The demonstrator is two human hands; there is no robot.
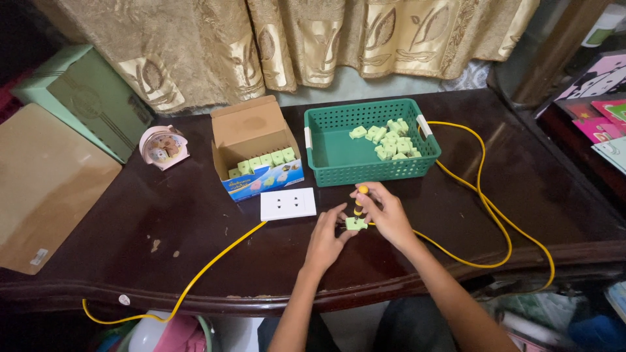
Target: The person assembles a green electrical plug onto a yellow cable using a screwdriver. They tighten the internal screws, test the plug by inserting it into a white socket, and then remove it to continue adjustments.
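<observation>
Plug piece (pixel 355 223), small, green, looked light and rigid; your left hand (pixel 326 238) pinched its edge, your right hand (pixel 388 215) gripped a screwdriver (pixel 359 201).

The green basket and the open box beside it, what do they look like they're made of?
The green basket looks like moulded plastic: uniform colour, perforated grid walls. The open box looks like cardboard: matte brown inside, folded flaps, printed glossy front.

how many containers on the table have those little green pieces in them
2. The open cardboard box left of centre holds a row of green pieces; the green plastic basket beside it holds a loose pile. Some pieces may be hidden.
</observation>
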